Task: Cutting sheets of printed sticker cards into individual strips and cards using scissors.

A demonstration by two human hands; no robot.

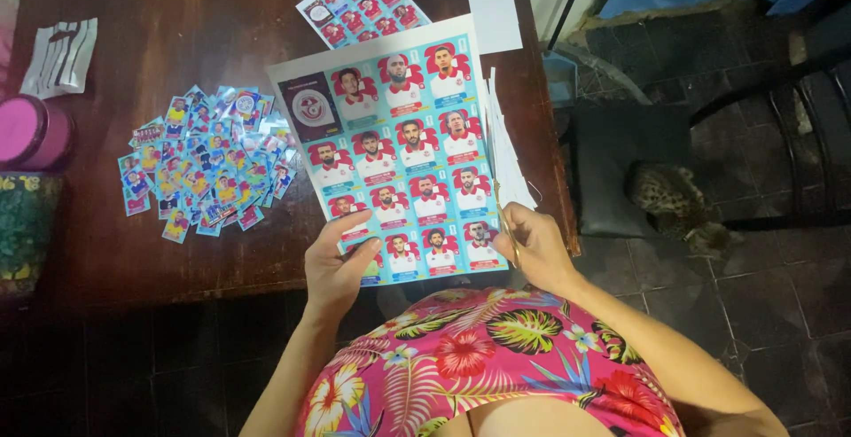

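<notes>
Above the dark wooden table [177,38], the left hand [337,264] pinches the bottom edge of a printed sticker sheet [399,153], thumb on top. The right hand [536,246] is closed on what seem to be scissors [505,224] at the sheet's right edge. A pink round container [31,131] sits far left, contents hidden; cut stickers [208,162] lie heaped nearby.

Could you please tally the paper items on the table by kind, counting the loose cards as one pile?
Uncut card sheets: 2, one in the left hand, one farther back
Cut-card pile: 1
Blank white sheet: 1
Striped wrapper: 1
Total: 5
</notes>
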